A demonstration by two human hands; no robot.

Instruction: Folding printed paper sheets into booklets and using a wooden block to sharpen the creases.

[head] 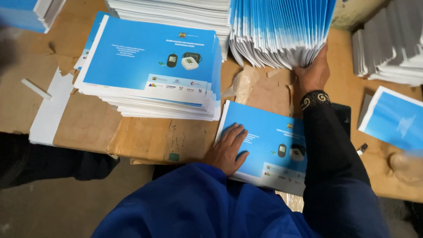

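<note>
A tall stack of blue booklets (pixel 152 70) lies up-left of the left hand (pixel 229 150), which is pressed flat, fingers spread, on a blue booklet (pixel 264 145). Ahead, fanned sheets (pixel 280 33) are gripped underneath by the right hand (pixel 313 72). Gathering appears underway; a steady pull would be needed.

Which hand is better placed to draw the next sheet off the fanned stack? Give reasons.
Probably the right hand: it already touches the lower edge of the fanned stack. The left hand lies flat on the blue booklet, apart from that stack.
</note>
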